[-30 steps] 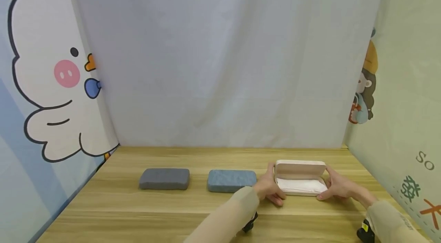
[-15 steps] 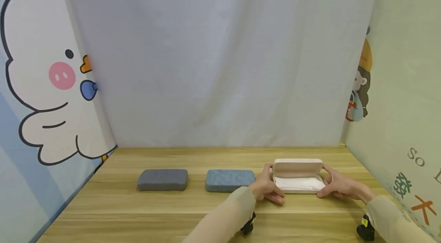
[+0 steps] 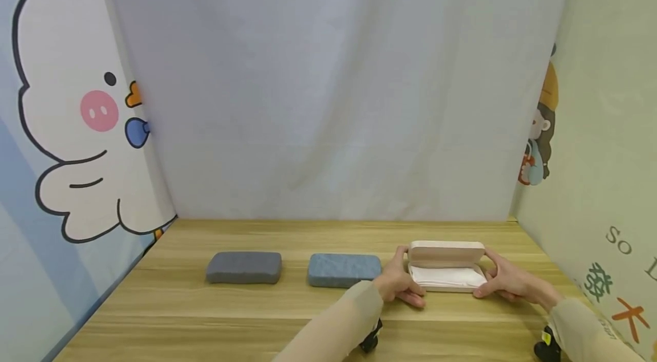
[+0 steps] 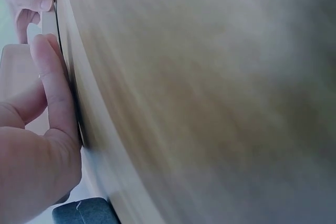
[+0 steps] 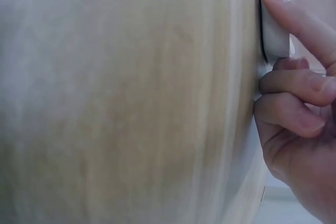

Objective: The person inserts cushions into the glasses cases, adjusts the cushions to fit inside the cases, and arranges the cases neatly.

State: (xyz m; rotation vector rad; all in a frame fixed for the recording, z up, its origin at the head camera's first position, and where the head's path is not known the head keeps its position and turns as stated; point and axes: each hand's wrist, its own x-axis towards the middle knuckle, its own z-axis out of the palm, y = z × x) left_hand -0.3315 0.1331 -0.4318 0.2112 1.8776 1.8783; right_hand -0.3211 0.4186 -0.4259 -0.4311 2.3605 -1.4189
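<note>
A pale pinkish glasses case (image 3: 446, 252) stands with its lid raised at the right of the table. Folded white cloth (image 3: 447, 277) fills its lower half. My left hand (image 3: 397, 282) grips the case's left end, the index finger reaching to the back by the lid and the thumb low at the front corner. At the opposite end my right hand (image 3: 510, 280) holds it the same way, thumb on the front right corner. In the right wrist view, the case's front side (image 5: 274, 27) sits low against the wood, a finger or thumb tip on it and the other fingers curled.
A closed blue case (image 3: 344, 269) lies just left of my left hand. Farther left rests a closed grey case (image 3: 243, 267). The wooden table (image 3: 215, 316) ends at a white curtain (image 3: 328, 122), with printed cloth walls on both sides.
</note>
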